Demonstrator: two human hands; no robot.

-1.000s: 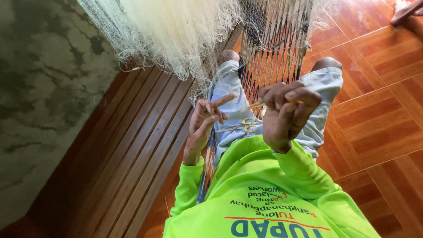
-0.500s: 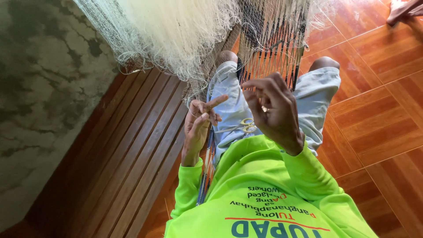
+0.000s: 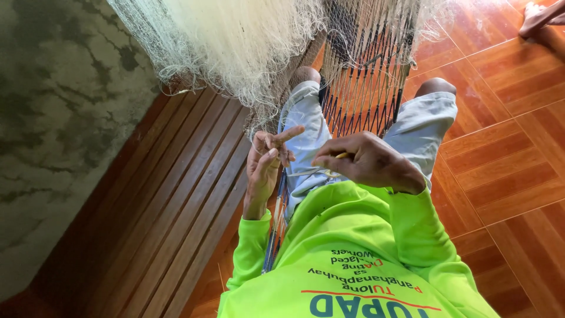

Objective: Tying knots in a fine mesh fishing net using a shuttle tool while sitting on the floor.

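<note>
A pale fishing net (image 3: pixel 235 41) hangs bunched in front of me, and its stretched meshes (image 3: pixel 365 76) run down between my knees. My left hand (image 3: pixel 268 162) pinches thin net threads, index finger pointing right. My right hand (image 3: pixel 368 162) is closed around a slim yellow netting needle (image 3: pixel 341 156), its tip toward the left hand. A fine thread runs between both hands. I wear a bright green long-sleeved shirt (image 3: pixel 353 253) and light grey shorts (image 3: pixel 424 126).
A dark wooden slatted bench (image 3: pixel 170 200) runs along my left, next to a mottled grey concrete wall (image 3: pixel 53 118). Orange-brown floor tiles (image 3: pixel 506 147) lie to the right. Another person's foot (image 3: pixel 538 15) shows at the top right corner.
My right hand has dropped from a raised position and swung left, down toward the left hand. The left hand has stayed nearly in place with the threads.
</note>
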